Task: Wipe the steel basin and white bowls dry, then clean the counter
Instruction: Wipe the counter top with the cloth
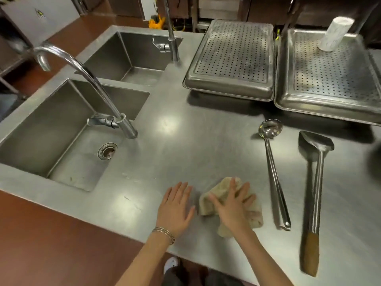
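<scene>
The beige cloth (254, 215) lies crumpled on the steel tabletop (185, 141) near its front edge, right of the nearer sink (61, 131). It is bunched into a lump, so it has no clear long axis and points no particular way. The right hand (231, 207) presses flat on top of it, its grip released, with the fingers straight, splayed and aimed away from the person. The left hand (175, 209) rests palm-down on bare steel just beside the cloth, its grip likewise released (thin bangles (164, 234) circle that wrist). To the right, a ladle (275, 174) and a wooden-handled spatula (315, 182) lie side by side, long axes running front to back, with their working ends pointing away.
</scene>
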`<action>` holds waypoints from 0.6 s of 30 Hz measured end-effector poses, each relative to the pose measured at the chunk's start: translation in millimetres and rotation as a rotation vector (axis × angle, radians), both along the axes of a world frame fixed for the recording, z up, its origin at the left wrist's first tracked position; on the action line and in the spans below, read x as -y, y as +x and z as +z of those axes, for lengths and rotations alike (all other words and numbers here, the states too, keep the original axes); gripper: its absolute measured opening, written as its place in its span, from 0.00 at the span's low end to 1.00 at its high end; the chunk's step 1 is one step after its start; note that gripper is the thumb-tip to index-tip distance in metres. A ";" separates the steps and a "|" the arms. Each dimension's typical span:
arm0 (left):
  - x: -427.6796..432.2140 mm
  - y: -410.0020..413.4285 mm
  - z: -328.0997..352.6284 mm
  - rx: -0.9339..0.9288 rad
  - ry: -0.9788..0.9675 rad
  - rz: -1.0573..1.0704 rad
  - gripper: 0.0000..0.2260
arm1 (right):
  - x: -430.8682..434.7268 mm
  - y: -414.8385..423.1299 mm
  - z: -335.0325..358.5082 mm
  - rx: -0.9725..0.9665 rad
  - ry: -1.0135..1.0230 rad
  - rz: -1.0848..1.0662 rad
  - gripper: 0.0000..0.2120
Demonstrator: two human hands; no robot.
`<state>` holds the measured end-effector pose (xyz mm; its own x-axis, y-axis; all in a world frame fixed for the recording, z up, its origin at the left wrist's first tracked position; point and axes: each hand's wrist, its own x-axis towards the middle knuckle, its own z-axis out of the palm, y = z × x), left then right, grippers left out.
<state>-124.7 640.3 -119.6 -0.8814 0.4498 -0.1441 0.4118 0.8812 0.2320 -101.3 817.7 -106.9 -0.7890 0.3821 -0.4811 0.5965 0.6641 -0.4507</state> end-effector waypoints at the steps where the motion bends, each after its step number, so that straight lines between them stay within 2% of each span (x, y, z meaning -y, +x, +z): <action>1: 0.5 -12.6 -5.0 0.005 0.001 0.006 0.26 | 11.0 -8.5 -8.3 0.030 0.078 -0.002 0.45; 4: -7.8 -45.0 -23.4 0.020 0.016 -0.035 0.27 | 19.8 -18.5 -28.8 0.091 0.344 0.098 0.38; 7: -28.0 -61.8 -39.0 0.051 0.040 -0.036 0.27 | -3.8 -22.5 -43.4 -0.099 0.491 0.257 0.30; 9: -39.8 -62.8 -46.8 0.047 0.073 0.013 0.26 | -24.7 -29.1 -53.7 -0.149 0.556 0.369 0.27; 13: -62.0 -56.7 -52.7 0.045 0.074 0.148 0.26 | -63.3 -87.9 -59.0 -0.348 0.589 0.513 0.23; 15: -72.2 -56.2 -56.1 0.046 0.055 0.202 0.27 | -77.6 -147.9 -58.9 -0.394 0.615 0.504 0.21; 18: -77.9 -58.5 -64.7 0.002 0.039 0.246 0.28 | -78.5 -244.2 -53.0 -0.336 0.623 0.312 0.18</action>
